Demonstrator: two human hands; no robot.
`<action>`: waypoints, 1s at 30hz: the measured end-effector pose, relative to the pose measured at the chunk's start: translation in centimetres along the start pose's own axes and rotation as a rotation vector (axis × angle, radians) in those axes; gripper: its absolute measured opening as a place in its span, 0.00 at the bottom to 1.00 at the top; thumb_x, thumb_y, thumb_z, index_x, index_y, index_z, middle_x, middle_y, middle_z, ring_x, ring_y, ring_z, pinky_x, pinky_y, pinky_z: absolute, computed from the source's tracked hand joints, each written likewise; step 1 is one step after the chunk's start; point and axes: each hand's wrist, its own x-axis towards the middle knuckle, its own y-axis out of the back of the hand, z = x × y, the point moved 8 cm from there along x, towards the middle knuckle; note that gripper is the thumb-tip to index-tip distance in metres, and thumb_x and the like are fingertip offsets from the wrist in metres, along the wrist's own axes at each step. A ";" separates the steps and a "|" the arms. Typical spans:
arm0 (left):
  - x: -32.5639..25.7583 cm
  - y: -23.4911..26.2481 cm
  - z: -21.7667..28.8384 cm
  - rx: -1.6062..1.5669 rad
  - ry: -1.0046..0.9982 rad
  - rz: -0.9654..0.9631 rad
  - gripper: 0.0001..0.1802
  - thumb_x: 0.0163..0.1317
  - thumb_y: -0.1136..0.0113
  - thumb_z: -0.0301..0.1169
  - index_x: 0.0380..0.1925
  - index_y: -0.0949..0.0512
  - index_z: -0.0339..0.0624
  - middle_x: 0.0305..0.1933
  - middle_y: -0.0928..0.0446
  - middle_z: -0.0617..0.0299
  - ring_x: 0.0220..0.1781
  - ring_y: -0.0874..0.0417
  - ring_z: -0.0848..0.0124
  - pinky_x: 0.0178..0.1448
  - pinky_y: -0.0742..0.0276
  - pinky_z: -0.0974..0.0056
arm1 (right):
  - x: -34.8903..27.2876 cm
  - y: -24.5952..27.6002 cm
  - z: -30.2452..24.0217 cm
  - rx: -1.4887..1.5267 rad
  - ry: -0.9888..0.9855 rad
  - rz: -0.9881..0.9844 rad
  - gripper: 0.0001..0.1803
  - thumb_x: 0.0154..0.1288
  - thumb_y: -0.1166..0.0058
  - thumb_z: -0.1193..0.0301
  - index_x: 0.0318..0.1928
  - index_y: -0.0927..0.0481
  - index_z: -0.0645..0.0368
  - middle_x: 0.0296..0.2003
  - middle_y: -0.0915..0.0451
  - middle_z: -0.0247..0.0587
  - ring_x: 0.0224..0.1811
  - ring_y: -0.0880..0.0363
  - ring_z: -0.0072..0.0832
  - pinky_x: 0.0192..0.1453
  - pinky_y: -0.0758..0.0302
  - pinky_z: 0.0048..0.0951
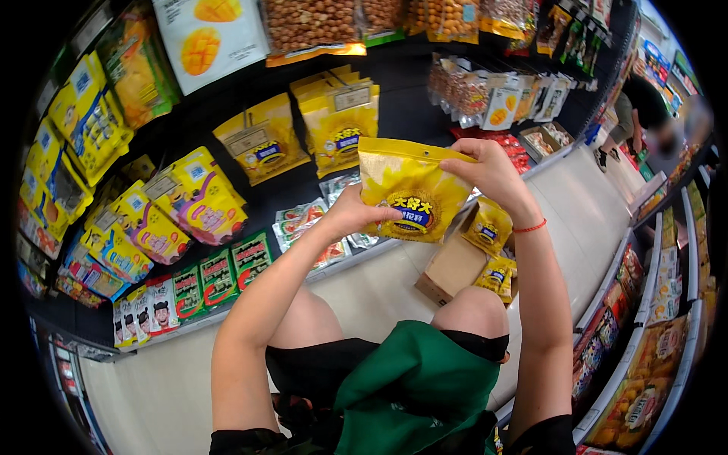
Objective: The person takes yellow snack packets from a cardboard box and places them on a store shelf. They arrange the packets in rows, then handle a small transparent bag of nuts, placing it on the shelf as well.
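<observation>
Both of my hands grip a yellow snack bag (417,186) with a sunflower print and a blue label, held up in front of the shelf. My left hand (353,212) pinches its lower left side, thumb across the front. At the upper right corner my right hand (485,171) holds the top edge, a red string round that wrist. Matching yellow bags hang on hooks just beyond, one bunch (265,144) to the left and another (341,121) behind the held bag. Below it stands a cardboard box (451,265) with more such bags (489,227) in and by it.
Hanging packets (201,197) fill the left of the dark rack, with green packets (216,277) on its bottom ledge. Nut bags (311,26) hang above. Another stocked shelf (637,379) borders the right. Far up the aisle, a person (644,106) bends down. My knees (474,311) are close to the box.
</observation>
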 end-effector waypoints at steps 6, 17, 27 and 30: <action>-3.3 4.9 -1.6 -0.113 0.009 0.170 0.28 0.46 0.28 0.31 0.49 0.25 0.34 0.48 0.21 0.58 0.48 0.21 0.71 0.53 0.26 0.67 | 1.5 -4.5 0.3 0.650 -0.065 0.110 0.16 0.63 0.43 0.66 0.45 0.25 0.65 0.35 0.20 0.33 0.34 0.23 0.17 0.38 0.27 0.20; -6.8 11.1 -4.6 -0.166 0.071 0.295 0.26 0.48 0.28 0.30 0.48 0.25 0.34 0.47 0.21 0.58 0.47 0.21 0.71 0.52 0.25 0.67 | 4.6 -16.3 1.5 0.960 -0.138 0.019 0.16 0.70 0.53 0.64 0.52 0.26 0.60 0.46 0.22 0.32 0.47 0.25 0.18 0.52 0.31 0.21; -7.9 14.2 -5.4 -0.210 0.071 0.460 0.25 0.59 0.38 0.41 0.51 0.27 0.35 0.48 0.23 0.59 0.49 0.23 0.74 0.54 0.29 0.68 | 7.8 -20.3 0.4 1.166 -0.170 0.085 0.13 0.69 0.51 0.67 0.46 0.24 0.64 0.40 0.20 0.36 0.40 0.22 0.20 0.43 0.26 0.21; -8.2 15.3 -6.3 -0.248 0.074 0.543 0.28 0.57 0.36 0.44 0.50 0.27 0.34 0.47 0.22 0.58 0.47 0.22 0.73 0.51 0.27 0.68 | 8.4 -21.3 -0.3 1.184 -0.212 0.060 0.14 0.67 0.49 0.67 0.47 0.25 0.63 0.42 0.20 0.37 0.42 0.22 0.22 0.46 0.26 0.23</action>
